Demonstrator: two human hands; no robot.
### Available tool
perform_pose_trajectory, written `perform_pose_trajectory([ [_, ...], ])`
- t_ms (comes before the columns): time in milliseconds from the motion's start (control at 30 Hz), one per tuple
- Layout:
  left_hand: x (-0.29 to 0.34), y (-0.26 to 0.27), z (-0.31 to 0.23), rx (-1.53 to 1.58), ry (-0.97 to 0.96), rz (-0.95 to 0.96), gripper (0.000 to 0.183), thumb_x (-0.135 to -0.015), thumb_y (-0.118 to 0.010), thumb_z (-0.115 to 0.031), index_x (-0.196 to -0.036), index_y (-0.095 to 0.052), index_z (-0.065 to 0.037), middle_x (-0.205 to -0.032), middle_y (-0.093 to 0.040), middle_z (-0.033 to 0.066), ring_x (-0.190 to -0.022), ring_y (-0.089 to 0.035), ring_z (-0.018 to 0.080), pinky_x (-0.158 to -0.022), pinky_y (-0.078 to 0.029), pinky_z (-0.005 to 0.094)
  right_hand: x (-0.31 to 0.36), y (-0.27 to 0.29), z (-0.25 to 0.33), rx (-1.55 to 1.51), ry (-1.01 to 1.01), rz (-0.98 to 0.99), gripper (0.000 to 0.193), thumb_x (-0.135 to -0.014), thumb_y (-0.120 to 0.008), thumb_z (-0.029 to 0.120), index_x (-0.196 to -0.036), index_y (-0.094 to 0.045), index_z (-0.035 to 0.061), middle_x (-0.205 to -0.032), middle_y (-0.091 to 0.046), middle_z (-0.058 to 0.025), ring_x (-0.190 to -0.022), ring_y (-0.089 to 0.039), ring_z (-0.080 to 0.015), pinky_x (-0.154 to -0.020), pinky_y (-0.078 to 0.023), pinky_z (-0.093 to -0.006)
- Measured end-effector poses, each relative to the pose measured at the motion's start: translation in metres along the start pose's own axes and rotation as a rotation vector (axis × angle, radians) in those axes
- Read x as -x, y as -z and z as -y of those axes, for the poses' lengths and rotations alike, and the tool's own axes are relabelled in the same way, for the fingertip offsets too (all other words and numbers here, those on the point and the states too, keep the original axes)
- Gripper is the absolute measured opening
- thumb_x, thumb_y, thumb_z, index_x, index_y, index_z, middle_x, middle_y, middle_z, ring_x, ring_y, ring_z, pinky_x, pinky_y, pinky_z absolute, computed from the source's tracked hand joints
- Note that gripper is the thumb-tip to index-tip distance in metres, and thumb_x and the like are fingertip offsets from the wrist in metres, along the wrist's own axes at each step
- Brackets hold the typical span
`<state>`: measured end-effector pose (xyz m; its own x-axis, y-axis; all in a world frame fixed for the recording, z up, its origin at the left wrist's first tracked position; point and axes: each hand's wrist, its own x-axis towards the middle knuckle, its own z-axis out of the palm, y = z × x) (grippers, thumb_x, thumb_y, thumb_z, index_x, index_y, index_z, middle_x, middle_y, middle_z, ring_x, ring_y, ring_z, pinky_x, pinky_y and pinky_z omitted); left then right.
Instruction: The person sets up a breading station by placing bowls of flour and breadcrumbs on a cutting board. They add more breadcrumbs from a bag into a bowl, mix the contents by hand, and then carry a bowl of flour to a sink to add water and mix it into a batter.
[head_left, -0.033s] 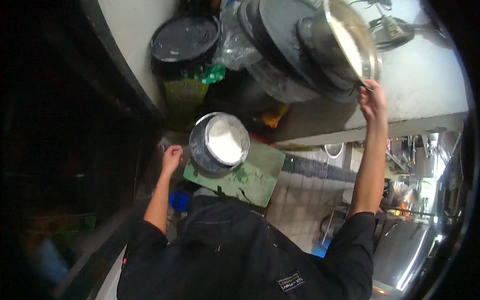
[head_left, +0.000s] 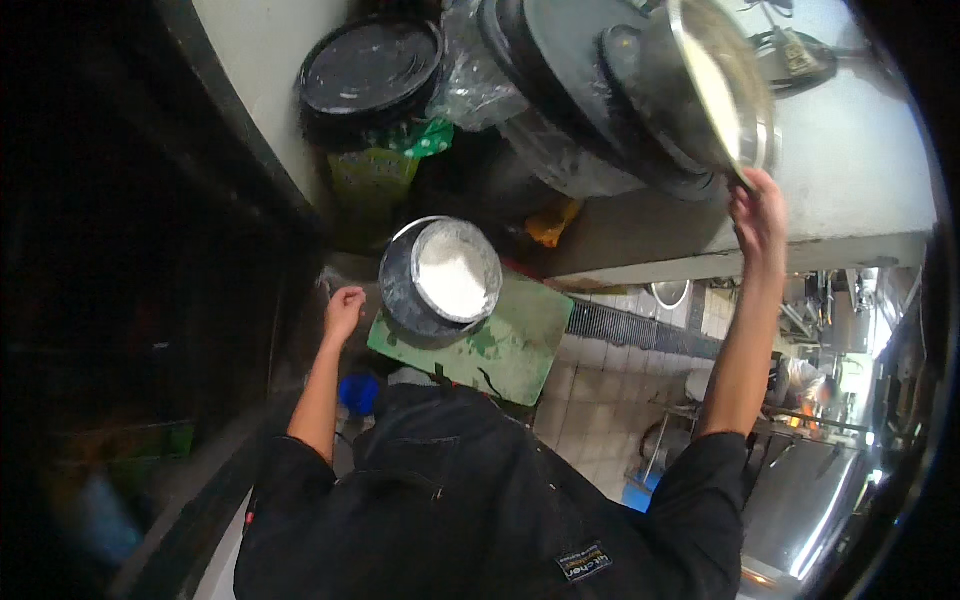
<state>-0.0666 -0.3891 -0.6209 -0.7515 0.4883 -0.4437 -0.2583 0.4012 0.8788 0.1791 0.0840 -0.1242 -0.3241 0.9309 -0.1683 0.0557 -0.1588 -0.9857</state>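
With my right hand [head_left: 762,215] I grip the near rim of a wide metal bowl [head_left: 660,100], which is tilted and has a pale white layer inside. It rests against a stack of dark round lids [head_left: 570,70] at the upper right. My left hand [head_left: 345,308] hangs loosely curled, with nothing visible in it. Right of that hand stands a dark bucket [head_left: 400,295]. In its mouth sits a smaller round container [head_left: 425,240] holding white powder [head_left: 455,278]. Both stand on a green board [head_left: 520,335] in front of my body.
Another dark lidded bin [head_left: 370,70] stands at the back left, with clear plastic [head_left: 475,85] beside it. A cord with a plug [head_left: 795,55] lies on the white ledge [head_left: 850,150]. Tiled floor [head_left: 590,400] and a drain grate [head_left: 620,328] show at right. Below my left hand is a blue container [head_left: 357,395].
My right hand and the metal bowl have shifted slightly to the right in the picture. The left hand has hardly moved.
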Motion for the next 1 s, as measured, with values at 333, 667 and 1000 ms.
perform_pose_trajectory([
  [333,0.009,-0.079,0.006,-0.220,0.042,-0.188,0.042,-0.085,-0.074,-0.028,-0.118,-0.061,-0.005,-0.094,-0.067,0.0111,-0.088,-0.064,0.0238,-0.081,-0.050,0.0366,0.250,0.153,-0.119,0.188,-0.089,-0.326,0.062,-0.074,-0.062,0.014,-0.134,-0.051,-0.0008,-0.119,-0.060,-0.0131,-0.111,-0.057,-0.0251,-0.096,-0.044,-0.0360],
  [667,-0.046,-0.053,-0.058,-0.363,-0.386,-0.405,0.046,-0.085,-0.073,-0.018,-0.124,-0.055,-0.003,-0.108,-0.062,0.0154,-0.097,-0.062,0.0271,-0.081,-0.052,0.0368,0.270,0.123,-0.468,0.022,-0.519,-0.535,0.052,-0.077,-0.054,0.003,-0.128,-0.047,0.0022,-0.095,-0.064,-0.0198,-0.045,-0.061,-0.0241,-0.034,-0.049,-0.0293],
  [1000,-0.186,0.018,-0.311,0.236,-0.225,-0.355,0.052,-0.087,-0.073,-0.033,-0.116,-0.054,0.007,-0.085,-0.066,0.0125,-0.066,-0.068,0.0182,-0.059,-0.055,0.0312,0.241,0.098,-0.667,-0.796,-0.798,-0.416,0.043,-0.097,-0.059,0.034,-0.124,-0.051,0.0014,-0.108,-0.065,-0.0166,-0.092,-0.068,-0.0277,-0.072,-0.061,-0.0370],
])
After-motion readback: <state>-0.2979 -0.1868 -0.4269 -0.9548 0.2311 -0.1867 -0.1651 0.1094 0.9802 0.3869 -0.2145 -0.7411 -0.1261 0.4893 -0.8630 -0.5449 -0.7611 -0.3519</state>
